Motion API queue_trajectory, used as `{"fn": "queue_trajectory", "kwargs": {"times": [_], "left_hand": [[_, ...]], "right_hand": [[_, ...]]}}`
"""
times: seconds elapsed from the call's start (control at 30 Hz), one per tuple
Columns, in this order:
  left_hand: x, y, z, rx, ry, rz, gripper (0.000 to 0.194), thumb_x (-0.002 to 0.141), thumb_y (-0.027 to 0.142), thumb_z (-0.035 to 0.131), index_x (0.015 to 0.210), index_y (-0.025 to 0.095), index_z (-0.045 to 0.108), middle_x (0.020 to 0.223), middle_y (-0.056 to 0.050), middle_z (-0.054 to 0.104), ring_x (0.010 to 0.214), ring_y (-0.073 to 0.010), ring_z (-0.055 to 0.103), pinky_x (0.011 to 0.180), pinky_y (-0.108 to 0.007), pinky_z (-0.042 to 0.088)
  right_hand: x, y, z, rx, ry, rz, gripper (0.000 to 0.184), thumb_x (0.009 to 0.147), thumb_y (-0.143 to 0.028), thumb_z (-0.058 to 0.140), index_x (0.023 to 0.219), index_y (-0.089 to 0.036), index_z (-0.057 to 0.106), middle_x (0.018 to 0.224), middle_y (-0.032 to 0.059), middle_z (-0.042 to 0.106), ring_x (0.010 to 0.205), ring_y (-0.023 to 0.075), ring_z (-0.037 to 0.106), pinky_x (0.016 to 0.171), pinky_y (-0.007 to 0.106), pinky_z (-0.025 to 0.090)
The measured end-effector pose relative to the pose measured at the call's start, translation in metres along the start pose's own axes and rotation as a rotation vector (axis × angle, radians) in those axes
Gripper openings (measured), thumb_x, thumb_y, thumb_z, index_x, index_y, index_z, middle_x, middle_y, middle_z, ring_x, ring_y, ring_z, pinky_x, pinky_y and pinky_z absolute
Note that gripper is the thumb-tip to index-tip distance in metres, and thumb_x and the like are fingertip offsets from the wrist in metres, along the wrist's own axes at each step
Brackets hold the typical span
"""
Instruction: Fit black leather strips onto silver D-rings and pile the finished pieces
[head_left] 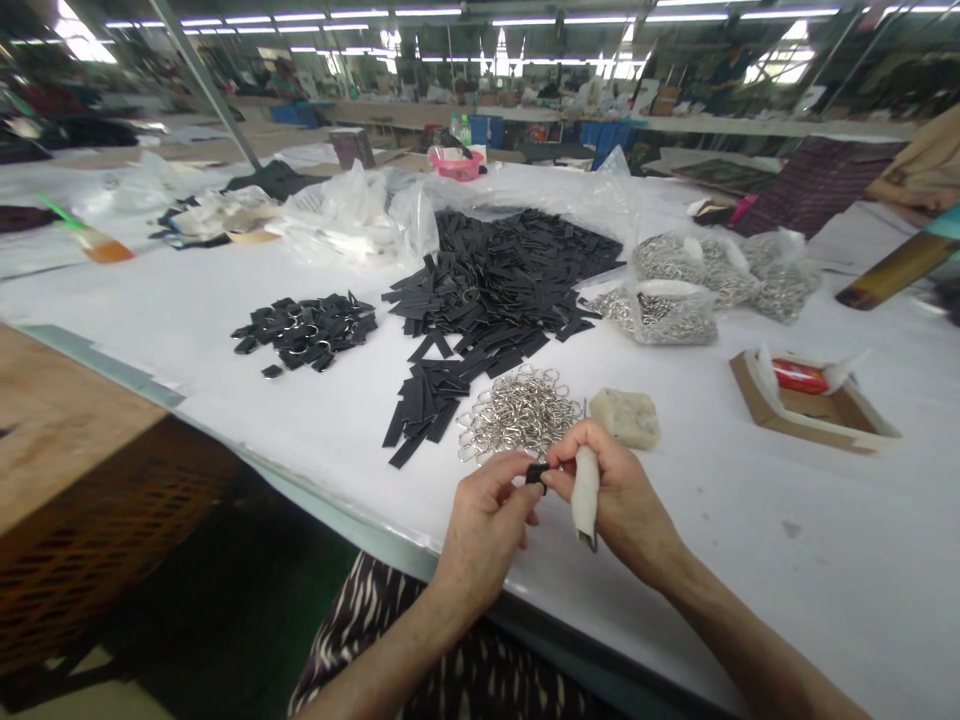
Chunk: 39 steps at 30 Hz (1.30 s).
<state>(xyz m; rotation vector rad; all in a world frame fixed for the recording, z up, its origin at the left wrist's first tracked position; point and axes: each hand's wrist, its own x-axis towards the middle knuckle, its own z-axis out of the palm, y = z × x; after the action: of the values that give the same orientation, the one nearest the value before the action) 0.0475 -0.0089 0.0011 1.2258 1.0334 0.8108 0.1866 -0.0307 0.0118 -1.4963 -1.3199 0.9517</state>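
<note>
My left hand (pixel 487 525) is closed, pinching a small folded black strip (pixel 536 474) between thumb and fingertips. The fingertips of my right hand (pixel 611 500) meet the same strip from the other side. Also held in my right hand is a slim tool with a pale, wrapped handle (pixel 585 495); a thin tip shows above the fingers, but its kind is unclear. Just beyond my hands lies a pile of silvery metal rings (pixel 525 410). A pale, worn block (pixel 626 417) sits beside the rings, near my right hand.
Loose black strips (pixel 510 280) form a big heap mid-table. To its left are folded black pieces with rings (pixel 304 330). Clear bags of metal rings (pixel 675 312) and an open cardboard box (pixel 810 425) with a red item stand right. The table edge (pixel 360 530) runs close to my lap.
</note>
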Motion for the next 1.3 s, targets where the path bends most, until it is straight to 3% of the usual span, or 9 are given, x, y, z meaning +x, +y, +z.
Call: {"fn": "queue_trajectory", "kwargs": {"times": [0.07,0.13,0.3,0.47,0.67,0.97,1.3], "left_hand": [[0.0,0.001,0.002,-0.133,-0.086,-0.118,0.021,0.076,0.025,0.054,0.091,0.016,0.065,0.073,-0.003,0.062,0.046,-0.011,0.054,0.037,-0.02,0.041],[0.001,0.002,0.004,-0.225,-0.117,-0.181,0.019,0.075,0.024,0.055,0.088,0.014,0.063,0.065,-0.002,0.061,0.05,-0.0134,0.058,0.041,-0.022,0.046],[0.003,0.0,0.002,-0.287,-0.123,-0.194,0.014,0.072,0.021,0.059,0.082,0.012,0.064,0.067,-0.004,0.064,0.057,-0.0134,0.06,0.055,-0.025,0.052],[0.004,-0.004,0.0,-0.312,-0.107,-0.217,0.014,0.071,0.022,0.061,0.079,0.012,0.066,0.067,-0.005,0.066,0.059,-0.0149,0.062,0.057,-0.027,0.052],[0.005,-0.008,-0.001,-0.373,-0.069,-0.261,0.013,0.068,0.02,0.063,0.078,0.011,0.065,0.066,-0.006,0.067,0.059,-0.0162,0.063,0.058,-0.028,0.052],[0.005,-0.007,-0.002,-0.37,-0.051,-0.292,0.011,0.066,0.021,0.065,0.072,0.012,0.063,0.065,-0.006,0.066,0.06,-0.0186,0.065,0.06,-0.03,0.053],[0.004,-0.008,-0.002,-0.328,-0.074,-0.264,0.011,0.069,0.023,0.064,0.071,0.012,0.063,0.065,-0.006,0.067,0.057,-0.0161,0.064,0.058,-0.027,0.052]], "right_hand": [[0.001,-0.001,0.0,0.045,-0.01,0.025,0.012,0.072,-0.015,0.057,0.074,-0.02,0.047,0.07,-0.0043,0.052,0.057,0.0095,0.045,0.052,0.022,0.036],[0.002,-0.001,0.0,0.08,-0.02,0.054,0.013,0.072,-0.015,0.057,0.074,-0.021,0.045,0.069,-0.0043,0.053,0.055,0.0094,0.045,0.05,0.021,0.036],[0.002,0.002,0.003,0.072,-0.011,0.084,0.013,0.072,-0.016,0.056,0.073,-0.021,0.044,0.072,-0.0034,0.054,0.055,0.0095,0.045,0.049,0.022,0.036],[0.001,0.002,0.004,0.074,-0.023,0.107,0.013,0.072,-0.015,0.056,0.074,-0.021,0.045,0.069,-0.0046,0.052,0.053,0.0089,0.045,0.048,0.021,0.035],[0.001,0.002,0.005,0.05,-0.003,0.105,0.013,0.072,-0.016,0.057,0.073,-0.021,0.045,0.079,-0.002,0.059,0.066,0.0122,0.053,0.057,0.024,0.041],[0.001,0.004,0.007,0.075,-0.019,0.106,0.013,0.072,-0.015,0.056,0.074,-0.021,0.044,0.083,-0.0003,0.058,0.07,0.0139,0.054,0.058,0.025,0.043],[0.0,0.003,0.007,0.103,-0.031,0.137,0.013,0.071,-0.014,0.055,0.074,-0.021,0.044,0.08,-0.002,0.057,0.062,0.0111,0.051,0.055,0.023,0.041]]}}
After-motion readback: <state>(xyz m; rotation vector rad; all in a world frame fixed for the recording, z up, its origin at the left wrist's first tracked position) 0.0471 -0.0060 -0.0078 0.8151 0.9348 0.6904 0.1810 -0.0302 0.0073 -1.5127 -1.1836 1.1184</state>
